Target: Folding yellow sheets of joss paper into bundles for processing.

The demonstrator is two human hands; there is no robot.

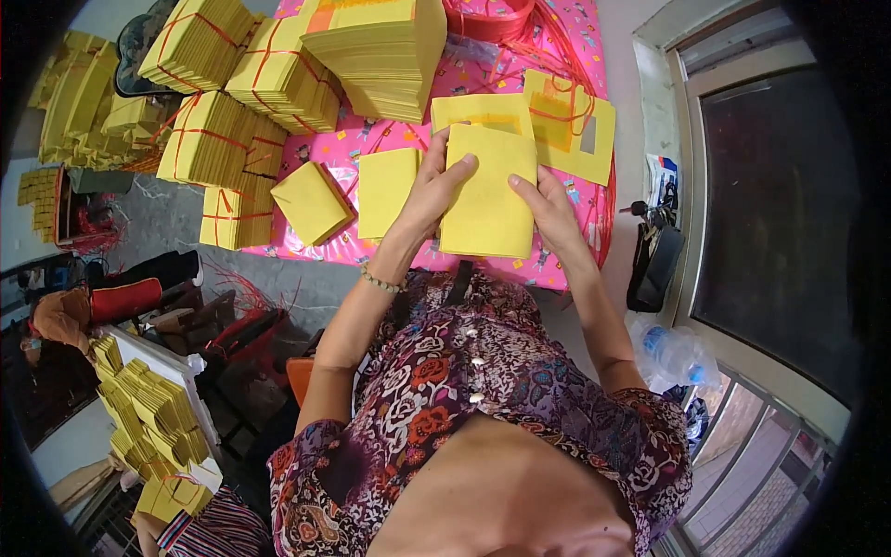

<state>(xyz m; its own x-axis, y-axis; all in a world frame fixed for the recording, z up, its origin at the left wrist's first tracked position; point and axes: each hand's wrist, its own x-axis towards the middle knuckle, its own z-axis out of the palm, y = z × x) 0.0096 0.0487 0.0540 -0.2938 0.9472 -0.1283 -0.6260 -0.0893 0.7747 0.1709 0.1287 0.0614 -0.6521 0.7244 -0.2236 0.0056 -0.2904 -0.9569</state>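
Note:
My left hand [434, 190] and my right hand [551, 212] grip a stack of yellow paper pieces [489, 209] by its two sides. Both thumbs press on its top face, while the other fingers are mostly hidden behind. The stack is above the front edge of a table with a pink patterned cover [316, 146]. Just beyond it lie yellow sheets with an orange-gold patch [475, 109] and another such sheet with a grey patch [594, 121]. Beside my left hand lies a small yellow stack [385, 193], and farther left a tilted yellow stack [312, 204].
Yellow bundles tied with red string [212, 139] pile up on the table's left. A tall yellow stack [385, 65] stands at the back, with red plastic strings [501, 23] to its right. A framed glass door [780, 213] is at the right. A striped-sleeved person [218, 524] is at lower left.

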